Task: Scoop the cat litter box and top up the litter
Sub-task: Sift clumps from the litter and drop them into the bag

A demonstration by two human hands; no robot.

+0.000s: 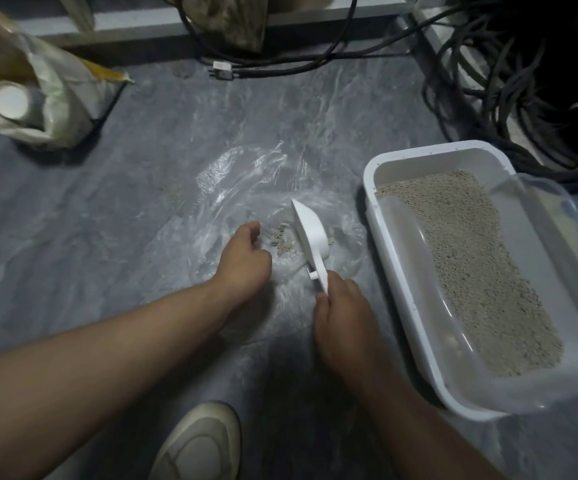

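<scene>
A white litter box [401,271] sits on the floor at right, holding beige litter [481,265] piled toward its right side. My right hand [344,317] grips the handle of a white scoop [310,233], which is tipped on its side over a clear plastic bag [246,188] spread on the floor. A few litter clumps [282,242] lie on the bag just left of the scoop. My left hand [246,261] rests on the bag beside the clumps, fingers loosely curled; whether it pinches the plastic is hidden.
An opened litter sack [59,109] with a white cup [10,100] inside stands at the back left. Black cables [488,109] coil behind the litter box, and a plug [223,71] lies by the wall. My shoe [201,445] is at the bottom centre.
</scene>
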